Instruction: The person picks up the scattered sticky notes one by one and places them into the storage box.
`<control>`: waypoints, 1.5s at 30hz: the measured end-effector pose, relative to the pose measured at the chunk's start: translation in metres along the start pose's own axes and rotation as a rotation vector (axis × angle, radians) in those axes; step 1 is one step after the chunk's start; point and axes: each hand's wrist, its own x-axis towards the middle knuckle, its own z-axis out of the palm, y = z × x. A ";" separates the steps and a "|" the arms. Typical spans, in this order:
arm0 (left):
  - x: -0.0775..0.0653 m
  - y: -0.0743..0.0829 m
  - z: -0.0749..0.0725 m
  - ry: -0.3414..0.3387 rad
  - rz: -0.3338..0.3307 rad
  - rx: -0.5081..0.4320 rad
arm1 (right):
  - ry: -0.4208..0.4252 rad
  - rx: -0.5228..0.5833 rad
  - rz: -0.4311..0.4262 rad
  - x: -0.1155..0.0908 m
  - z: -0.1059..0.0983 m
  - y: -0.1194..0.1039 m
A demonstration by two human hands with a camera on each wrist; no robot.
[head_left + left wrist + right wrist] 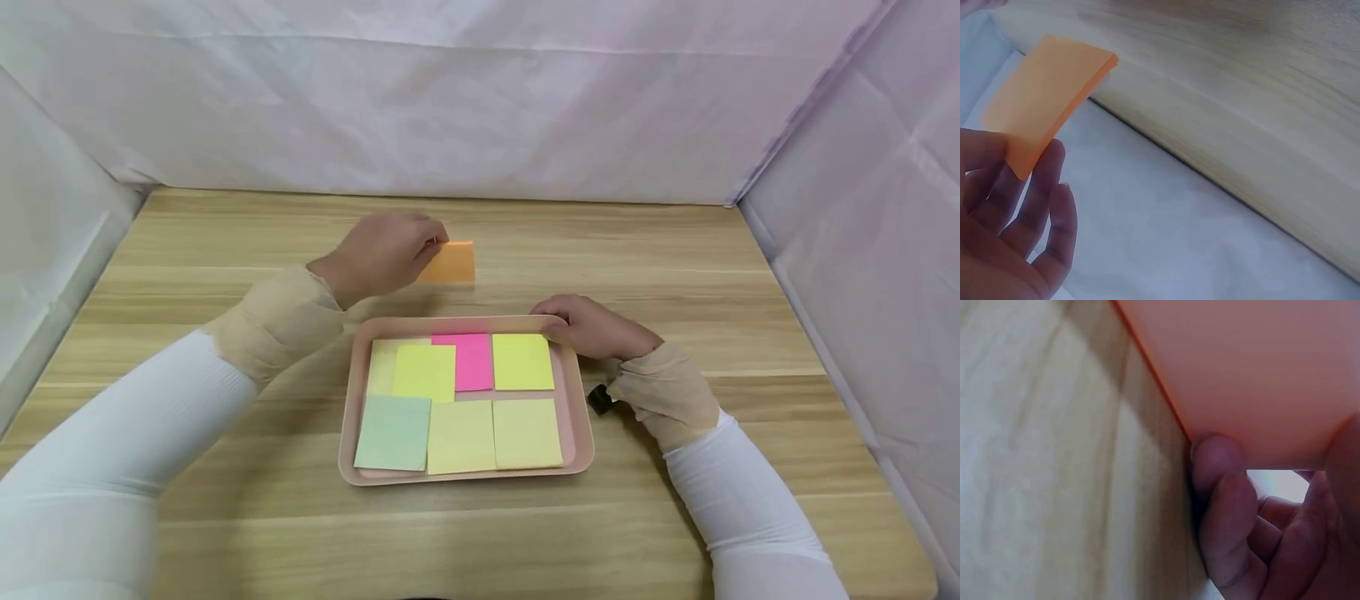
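Observation:
My left hand (386, 254) pinches an orange sticky note pad (456, 262) between thumb and fingers, held up behind the tray. In the left wrist view the pad (1047, 94) shows its thick edge. A pink tray (467, 478) lies in front, and my right hand (592, 325) grips its far right corner. The right wrist view has fingers (1229, 519) at the lower edge of the tray wall (1254, 375), with the thumb over the rim. Inside the tray are a pink pad (474, 367), a mint pad (393, 433) and several yellow ones, including one (424, 372) overlapping its neighbours.
The wooden table (465, 542) carries the tray. White cloth walls (465, 108) stand behind it and at both sides. A small black object (600, 399) sits by the right wrist wrap, just right of the tray.

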 end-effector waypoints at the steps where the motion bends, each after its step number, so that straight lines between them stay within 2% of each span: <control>1: -0.001 0.002 -0.002 0.011 0.007 -0.005 | -0.003 -0.001 0.000 -0.001 0.000 -0.003; 5: -0.004 0.009 -0.010 0.061 0.028 -0.025 | 0.000 -0.008 -0.010 0.000 -0.001 -0.001; 9: -0.006 0.016 -0.015 0.104 0.064 -0.018 | 0.007 -0.017 -0.019 0.007 -0.001 0.018; 12: -0.007 0.021 -0.015 0.115 0.092 -0.001 | 0.009 -0.019 -0.017 0.012 -0.001 0.031; 16: -0.010 0.028 -0.017 0.105 0.092 -0.027 | 0.016 -0.021 -0.022 0.013 -0.002 0.033; 25: -0.023 0.050 -0.020 -0.028 0.074 -0.120 | 0.009 -0.022 -0.024 0.012 -0.003 0.033; 32: -0.030 0.064 -0.016 -0.142 0.050 -0.279 | 0.013 -0.022 -0.021 0.012 -0.003 0.031; 41: -0.036 0.068 0.001 -0.269 0.055 -0.359 | 0.005 -0.015 -0.039 0.016 -0.003 0.030; 45: -0.037 0.067 0.008 -0.346 0.057 -0.463 | 0.002 -0.010 -0.042 0.016 -0.003 0.030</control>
